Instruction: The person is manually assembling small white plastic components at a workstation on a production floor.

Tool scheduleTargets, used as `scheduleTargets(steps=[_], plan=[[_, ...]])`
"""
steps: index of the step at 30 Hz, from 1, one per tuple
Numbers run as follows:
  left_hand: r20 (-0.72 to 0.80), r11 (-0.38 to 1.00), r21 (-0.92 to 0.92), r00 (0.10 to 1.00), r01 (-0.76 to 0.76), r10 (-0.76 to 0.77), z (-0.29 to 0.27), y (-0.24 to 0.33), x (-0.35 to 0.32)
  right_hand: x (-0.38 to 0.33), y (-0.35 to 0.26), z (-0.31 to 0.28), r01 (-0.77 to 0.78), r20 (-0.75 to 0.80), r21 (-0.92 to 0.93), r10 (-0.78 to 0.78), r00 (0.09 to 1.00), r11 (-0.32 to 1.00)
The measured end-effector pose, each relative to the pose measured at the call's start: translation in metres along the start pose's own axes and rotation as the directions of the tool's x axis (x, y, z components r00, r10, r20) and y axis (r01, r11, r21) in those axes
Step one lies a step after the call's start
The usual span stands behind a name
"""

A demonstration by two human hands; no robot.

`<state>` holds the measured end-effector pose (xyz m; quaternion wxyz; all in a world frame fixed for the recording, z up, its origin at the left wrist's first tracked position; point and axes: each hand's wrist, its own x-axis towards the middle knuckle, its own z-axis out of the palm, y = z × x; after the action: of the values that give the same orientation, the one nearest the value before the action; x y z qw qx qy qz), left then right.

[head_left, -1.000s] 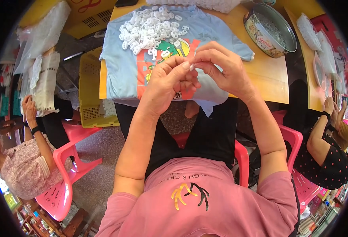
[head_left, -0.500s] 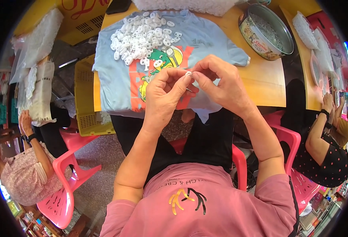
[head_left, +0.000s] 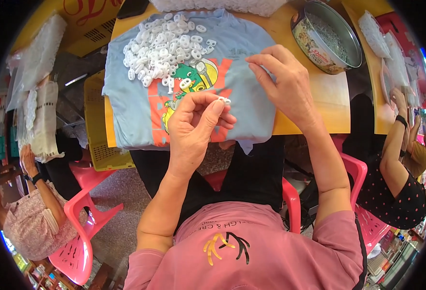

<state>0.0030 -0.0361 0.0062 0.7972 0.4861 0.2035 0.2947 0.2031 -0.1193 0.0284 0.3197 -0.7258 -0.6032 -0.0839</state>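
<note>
My left hand (head_left: 196, 125) pinches a small white oval plastic piece (head_left: 225, 101) between thumb and forefinger, above the pale blue printed T-shirt (head_left: 256, 113) spread over the table. To the right, my right hand (head_left: 288, 79) is over the shirt, its thumb and forefinger slightly apart with nothing visible between them. Its fingertips are beside a few tiny thin bits (head_left: 237, 51) lying on the cloth, too small to name. A heap of white oval plastic pieces with two holes (head_left: 160, 46) lies on the shirt's far left part.
A round tin (head_left: 314, 53) holding many small metallic bits stands at the far right of the wooden table (head_left: 326, 104). Clear bags of white pieces (head_left: 218, 4) lie at the back. A yellow crate (head_left: 104, 152) sits below left. Other people work at both sides, near pink chairs (head_left: 80, 222).
My right hand has let go of the white piece and moved right and away, toward the tiny bits on the shirt. My left hand still holds the piece, slightly lower.
</note>
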Motion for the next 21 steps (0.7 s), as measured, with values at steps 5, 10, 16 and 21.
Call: scheduleTargets(steps=[5,10,16,21], plan=[[0.007,1.0,0.005,1.0,-0.014,0.014,0.0002,-0.0006,0.0003,0.0041,0.0018,0.0034,0.012,0.018,-0.056,-0.011,1.0,0.998],[0.0,1.0,-0.004,1.0,0.005,-0.005,0.0008,0.0005,-0.0006,0.0051,0.0028,0.0094,0.057,0.046,-0.12,-0.052,0.998,0.991],[0.003,1.0,-0.009,1.0,-0.01,0.01,0.0004,-0.0001,0.0002,0.0046,0.0049,0.0046,0.044,0.044,0.03,-0.045,0.998,0.999],[0.008,1.0,-0.007,1.0,-0.013,0.013,-0.0006,0.0004,0.0,0.0084,0.0095,0.0066,-0.019,0.035,0.063,0.017,0.999,0.998]])
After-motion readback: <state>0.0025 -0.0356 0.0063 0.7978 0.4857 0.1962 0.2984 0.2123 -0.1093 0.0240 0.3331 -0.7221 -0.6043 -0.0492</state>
